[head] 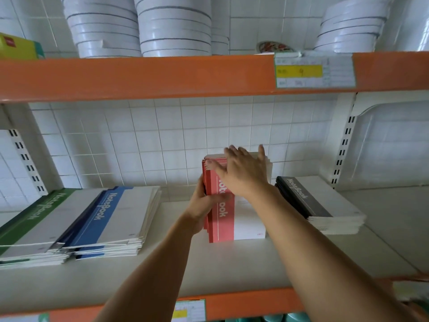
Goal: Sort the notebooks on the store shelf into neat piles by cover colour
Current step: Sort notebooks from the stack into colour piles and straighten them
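Head view: 4 notebook piles on shelf (232, 270); red pile (228, 219), white-paged, gripped by left hand (204, 205), right hand (246, 173) flat atop.

bright, even, soft light with faint shadows under the notebook piles. the right hand (246, 173) is motion-blurred at its fingers (232, 151). the orange shelf edge (139, 77) above it bows from wide-angle distortion.

Your right hand (243, 173) hides the red notebooks' (222, 219) far end, and the green pile (34, 219) runs off the left edge.
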`<state>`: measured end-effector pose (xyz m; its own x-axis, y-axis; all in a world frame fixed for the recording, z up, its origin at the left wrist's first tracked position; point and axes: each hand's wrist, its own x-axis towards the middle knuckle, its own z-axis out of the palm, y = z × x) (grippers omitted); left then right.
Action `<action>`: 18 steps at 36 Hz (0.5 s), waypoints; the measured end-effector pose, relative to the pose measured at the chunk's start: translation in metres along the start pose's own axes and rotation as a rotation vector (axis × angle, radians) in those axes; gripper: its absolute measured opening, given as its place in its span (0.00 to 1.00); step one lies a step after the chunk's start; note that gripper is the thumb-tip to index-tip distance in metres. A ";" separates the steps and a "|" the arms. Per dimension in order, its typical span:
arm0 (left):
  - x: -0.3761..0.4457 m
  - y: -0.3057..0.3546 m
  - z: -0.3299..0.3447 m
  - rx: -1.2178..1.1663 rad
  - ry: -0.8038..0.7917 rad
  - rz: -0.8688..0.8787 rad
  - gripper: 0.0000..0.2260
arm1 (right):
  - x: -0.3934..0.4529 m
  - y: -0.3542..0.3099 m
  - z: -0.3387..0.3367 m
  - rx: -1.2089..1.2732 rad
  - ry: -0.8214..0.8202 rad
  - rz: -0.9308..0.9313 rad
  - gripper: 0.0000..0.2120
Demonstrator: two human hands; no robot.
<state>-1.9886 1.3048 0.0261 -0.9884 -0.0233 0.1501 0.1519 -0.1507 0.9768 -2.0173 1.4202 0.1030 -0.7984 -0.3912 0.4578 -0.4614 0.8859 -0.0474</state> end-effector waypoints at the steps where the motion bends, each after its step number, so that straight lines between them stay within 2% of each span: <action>1: 0.000 0.001 0.000 0.007 -0.003 -0.003 0.37 | 0.001 0.000 -0.002 0.004 -0.055 -0.001 0.41; 5: 0.001 0.002 -0.001 0.029 -0.015 -0.005 0.39 | 0.004 -0.006 -0.014 0.009 -0.123 -0.020 0.41; 9: 0.000 0.004 0.000 0.019 -0.009 -0.004 0.36 | 0.001 -0.015 -0.010 0.050 -0.204 -0.109 0.38; 11: 0.001 0.003 0.000 0.025 0.006 -0.014 0.36 | 0.003 -0.013 -0.009 0.044 -0.195 -0.110 0.38; 15: 0.003 0.000 -0.001 0.027 0.044 -0.046 0.36 | 0.007 0.006 -0.010 -0.029 -0.077 0.079 0.42; 18: 0.005 -0.003 -0.002 0.022 0.050 -0.051 0.32 | 0.008 0.026 -0.009 -0.008 -0.165 0.141 0.42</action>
<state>-1.9938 1.3032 0.0238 -0.9935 -0.0657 0.0928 0.1008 -0.1308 0.9863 -2.0325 1.4427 0.1129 -0.9074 -0.2985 0.2958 -0.3385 0.9363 -0.0933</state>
